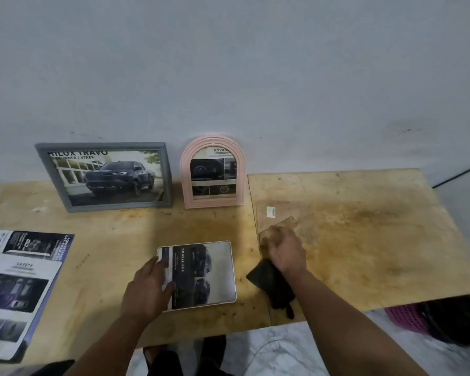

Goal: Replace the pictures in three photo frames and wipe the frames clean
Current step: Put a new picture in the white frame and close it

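I see a rough, stained plywood table (364, 240), glossy paper brochures (19, 280) — a matt grey frame (42, 169), smooth pink plastic-looking arched frame (186, 169) — and a dark cloth (272, 289).

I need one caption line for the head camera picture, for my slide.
Left hand rests on flat white frame; right hand reaches clear sheet.

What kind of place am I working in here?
Probably a makeshift home work spot, not a workshop: a stained bare plywood table against a plain wall, marble-look floor tiles, and a pink plastic basket underneath.
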Demonstrator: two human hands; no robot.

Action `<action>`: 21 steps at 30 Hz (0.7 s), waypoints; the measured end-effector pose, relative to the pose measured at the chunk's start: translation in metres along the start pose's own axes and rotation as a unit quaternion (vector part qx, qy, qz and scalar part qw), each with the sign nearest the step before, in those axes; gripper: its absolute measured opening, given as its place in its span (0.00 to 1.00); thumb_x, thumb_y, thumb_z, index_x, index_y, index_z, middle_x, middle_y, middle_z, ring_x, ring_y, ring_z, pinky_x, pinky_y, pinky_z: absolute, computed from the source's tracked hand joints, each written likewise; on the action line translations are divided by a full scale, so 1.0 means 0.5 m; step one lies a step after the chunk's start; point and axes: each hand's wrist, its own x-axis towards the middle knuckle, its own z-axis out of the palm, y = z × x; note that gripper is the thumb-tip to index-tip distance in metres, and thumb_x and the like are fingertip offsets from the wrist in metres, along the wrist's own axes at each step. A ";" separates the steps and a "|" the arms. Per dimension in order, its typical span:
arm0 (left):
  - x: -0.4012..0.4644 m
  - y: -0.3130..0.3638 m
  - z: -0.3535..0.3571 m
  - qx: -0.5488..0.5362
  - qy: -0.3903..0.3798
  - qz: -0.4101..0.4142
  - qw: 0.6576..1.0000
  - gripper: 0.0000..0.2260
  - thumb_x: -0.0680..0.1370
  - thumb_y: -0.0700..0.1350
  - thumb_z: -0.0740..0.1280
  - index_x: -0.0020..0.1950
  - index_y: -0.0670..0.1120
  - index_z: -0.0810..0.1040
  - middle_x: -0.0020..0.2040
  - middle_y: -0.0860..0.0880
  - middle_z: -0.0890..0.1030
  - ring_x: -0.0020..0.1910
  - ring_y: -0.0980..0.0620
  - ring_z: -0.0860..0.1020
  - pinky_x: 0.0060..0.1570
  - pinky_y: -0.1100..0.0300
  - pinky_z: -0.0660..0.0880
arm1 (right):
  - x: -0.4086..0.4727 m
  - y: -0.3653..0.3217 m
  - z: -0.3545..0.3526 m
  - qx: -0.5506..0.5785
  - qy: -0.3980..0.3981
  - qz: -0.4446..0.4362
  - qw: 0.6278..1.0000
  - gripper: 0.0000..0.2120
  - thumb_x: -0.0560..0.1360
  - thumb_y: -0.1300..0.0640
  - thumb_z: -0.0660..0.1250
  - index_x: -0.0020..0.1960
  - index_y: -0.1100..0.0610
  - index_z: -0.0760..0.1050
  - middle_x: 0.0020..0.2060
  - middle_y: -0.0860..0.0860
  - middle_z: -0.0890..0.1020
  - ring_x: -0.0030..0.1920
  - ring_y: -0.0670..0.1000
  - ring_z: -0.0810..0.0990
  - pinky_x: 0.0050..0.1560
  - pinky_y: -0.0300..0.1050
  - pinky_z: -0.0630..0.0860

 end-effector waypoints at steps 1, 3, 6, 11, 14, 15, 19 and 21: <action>0.003 0.002 0.000 -0.017 0.003 -0.009 1.000 0.28 0.80 0.55 0.69 0.79 0.50 0.67 0.79 0.45 0.68 0.72 0.40 0.71 0.66 0.44 0.74 | 0.030 0.024 -0.018 0.029 0.000 0.055 0.998 0.25 0.75 0.39 0.64 0.69 0.46 0.72 0.63 0.51 0.78 0.64 0.57 0.77 0.64 0.62 0.75; 0.004 0.003 -0.003 -0.054 0.016 -0.025 0.998 0.28 0.81 0.53 0.69 0.79 0.50 0.67 0.78 0.46 0.69 0.70 0.39 0.73 0.65 0.43 0.75 | 0.085 0.058 -0.050 0.070 0.003 0.155 0.985 0.32 0.70 0.37 0.65 0.70 0.50 0.70 0.64 0.56 0.76 0.64 0.62 0.76 0.64 0.61 0.75; 0.008 0.005 0.009 -0.083 0.023 -0.052 0.995 0.27 0.80 0.50 0.69 0.78 0.48 0.68 0.75 0.43 0.71 0.67 0.37 0.75 0.63 0.42 0.75 | 0.153 0.098 -0.069 0.064 0.003 0.243 0.968 0.43 0.66 0.31 0.67 0.71 0.56 0.68 0.68 0.61 0.72 0.67 0.66 0.71 0.66 0.59 0.72; 0.000 0.015 0.019 -0.097 0.040 -0.060 0.993 0.30 0.77 0.58 0.64 0.76 0.47 0.71 0.71 0.41 0.75 0.63 0.37 0.77 0.56 0.42 0.77 | 0.185 0.097 -0.059 -0.010 -0.001 0.264 0.965 0.58 0.57 0.25 0.74 0.75 0.52 0.57 0.72 0.61 0.62 0.73 0.66 0.61 0.67 0.68 0.65; 0.000 0.025 0.017 -0.094 0.038 -0.066 0.993 0.32 0.75 0.59 0.62 0.77 0.46 0.70 0.70 0.40 0.76 0.62 0.36 0.78 0.55 0.42 0.77 | 0.198 0.092 -0.046 -0.045 0.002 0.278 0.959 0.56 0.57 0.29 0.79 0.74 0.53 0.58 0.72 0.61 0.62 0.72 0.65 0.61 0.68 0.70 0.63; 0.000 0.028 0.015 -0.100 0.037 -0.068 0.992 0.32 0.75 0.59 0.62 0.77 0.46 0.70 0.70 0.40 0.76 0.62 0.36 0.78 0.54 0.42 0.78 | 0.203 0.091 -0.047 -0.043 0.002 0.287 0.957 0.57 0.56 0.29 0.80 0.73 0.53 0.58 0.71 0.62 0.62 0.72 0.65 0.61 0.68 0.70 0.63; 0.001 0.040 0.005 -0.129 0.033 -0.070 0.989 0.29 0.79 0.57 0.67 0.77 0.45 0.70 0.69 0.39 0.76 0.63 0.36 0.78 0.56 0.42 0.77 | 0.209 0.094 -0.065 -0.023 0.006 0.303 0.953 0.59 0.55 0.32 0.83 0.73 0.54 0.57 0.70 0.63 0.62 0.70 0.66 0.63 0.66 0.66 0.66; 0.003 0.039 0.004 -0.135 0.026 -0.073 0.988 0.27 0.80 0.50 0.71 0.78 0.45 0.70 0.70 0.39 0.75 0.65 0.36 0.76 0.60 0.42 0.75 | 0.199 0.091 -0.083 -0.013 0.006 0.291 0.957 0.57 0.57 0.35 0.83 0.74 0.55 0.58 0.70 0.63 0.61 0.69 0.66 0.66 0.64 0.62 0.71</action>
